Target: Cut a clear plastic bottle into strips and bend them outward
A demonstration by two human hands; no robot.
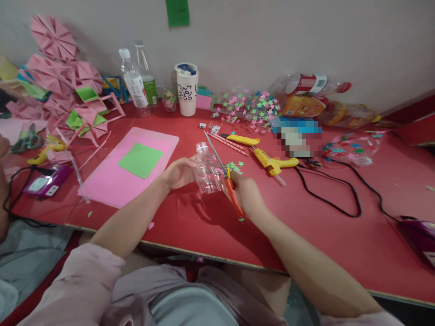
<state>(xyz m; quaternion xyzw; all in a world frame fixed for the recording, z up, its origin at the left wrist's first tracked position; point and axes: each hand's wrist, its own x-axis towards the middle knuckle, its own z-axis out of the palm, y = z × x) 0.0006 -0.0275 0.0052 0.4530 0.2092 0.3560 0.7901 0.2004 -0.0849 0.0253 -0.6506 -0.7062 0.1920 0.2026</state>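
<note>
Clear bottle [207, 174] gripped by left hand [178, 173] | right hand [247, 194] clasps scissors [226, 179], seemingly cutting | glue gun [273, 162] just beyond

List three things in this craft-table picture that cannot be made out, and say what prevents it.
1. Head view: the object behind the yellow glue gun is pixelated, so it cannot be identified.
2. Head view: the right hand covers the scissors handles, so the fingers' grip is hidden.
3. Head view: the purple device is cut off by the right edge.
4. Head view: lettering on the white cup is too small to read.
</note>
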